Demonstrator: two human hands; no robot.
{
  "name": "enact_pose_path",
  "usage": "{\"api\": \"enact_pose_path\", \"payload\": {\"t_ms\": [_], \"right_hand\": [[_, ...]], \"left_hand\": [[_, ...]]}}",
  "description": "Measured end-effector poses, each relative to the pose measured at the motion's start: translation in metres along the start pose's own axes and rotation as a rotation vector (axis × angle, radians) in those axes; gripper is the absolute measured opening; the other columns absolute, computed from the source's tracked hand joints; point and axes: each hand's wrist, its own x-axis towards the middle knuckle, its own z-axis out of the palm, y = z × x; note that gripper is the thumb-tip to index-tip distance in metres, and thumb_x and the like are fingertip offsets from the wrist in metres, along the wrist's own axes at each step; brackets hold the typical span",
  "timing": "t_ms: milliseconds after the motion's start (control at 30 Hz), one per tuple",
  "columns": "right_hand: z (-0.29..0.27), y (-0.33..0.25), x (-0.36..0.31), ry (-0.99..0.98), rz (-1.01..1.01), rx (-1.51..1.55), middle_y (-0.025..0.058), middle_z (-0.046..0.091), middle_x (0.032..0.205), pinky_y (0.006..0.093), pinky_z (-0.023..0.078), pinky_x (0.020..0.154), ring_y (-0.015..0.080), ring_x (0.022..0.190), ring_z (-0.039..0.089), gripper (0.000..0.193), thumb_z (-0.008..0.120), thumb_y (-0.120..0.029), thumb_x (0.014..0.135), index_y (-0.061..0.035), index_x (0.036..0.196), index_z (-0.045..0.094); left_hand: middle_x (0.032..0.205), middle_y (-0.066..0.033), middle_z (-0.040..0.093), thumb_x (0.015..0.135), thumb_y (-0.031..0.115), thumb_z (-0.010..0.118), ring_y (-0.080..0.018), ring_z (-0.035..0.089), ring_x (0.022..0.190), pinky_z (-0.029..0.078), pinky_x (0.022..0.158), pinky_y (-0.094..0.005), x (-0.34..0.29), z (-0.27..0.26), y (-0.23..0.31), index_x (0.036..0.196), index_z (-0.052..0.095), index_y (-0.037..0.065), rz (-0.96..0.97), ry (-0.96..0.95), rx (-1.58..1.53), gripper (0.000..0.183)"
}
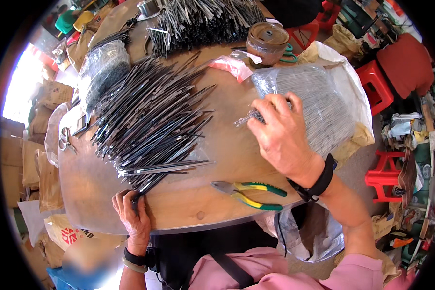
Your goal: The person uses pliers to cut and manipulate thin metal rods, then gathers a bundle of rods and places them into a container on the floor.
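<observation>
My left hand is at the table's front edge, its fingers closed round the near end of a few thin black strips. Behind it spreads a large loose pile of dark, slender strips, some with shiny ends. Over the right side, my right hand has its fingers curled round some thin metal wires, whose ends poke out past the fingertips. Beneath and beyond it lies a wide bundle of thin silvery wires in clear plastic. Pliers with green and yellow handles lie between my hands, jaws pointing left.
Scissors lie at the table's left edge, near a clear bag of dark pieces. Another strip heap stands at the back beside a brown lidded pot. Red stools are on the right.
</observation>
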Motion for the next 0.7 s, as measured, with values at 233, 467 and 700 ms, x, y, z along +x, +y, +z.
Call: {"api": "enact_pose_path", "payload": {"t_ms": [233,467,700], "right_hand": [[-0.015,-0.013,-0.006,0.103,-0.061,0.064,0.0047,0.06,0.094,0.0441,0.039,0.093,0.0232,0.097,0.057,0.01,0.063,-0.003,0.068,-0.0056,0.077,0.06],[-0.052,-0.043,0.003,0.171,-0.001,0.054,0.0069,0.06,0.092,0.0384,0.046,0.079,0.0269,0.087,0.059,0.019,0.071,0.003,0.07,-0.0036,0.085,0.062],[-0.104,-0.026,0.006,0.005,0.017,-0.168,0.011,0.057,0.086,0.0377,0.05,0.071,0.029,0.082,0.06,0.014,0.068,0.001,0.071,-0.0008,0.083,0.06]], "left_hand": [[0.09,-0.011,0.059,0.078,0.004,0.069,-0.0314,0.052,0.093,0.04,0.087,-0.041,0.003,0.0,-0.006,0.092,0.066,0.003,0.002,0.021,-0.089,0.014],[0.088,-0.0132,0.058,0.077,-0.003,0.068,-0.0304,0.054,0.087,0.044,0.079,-0.0388,0.002,-0.007,-0.011,0.09,0.065,-0.001,0.034,0.067,-0.326,0.014],[0.079,-0.0134,0.056,0.078,-0.005,0.068,-0.0246,0.056,0.069,0.045,0.061,-0.0364,0.024,-0.053,0.004,0.086,0.062,-0.004,0.196,-0.074,-0.357,0.01]]}}
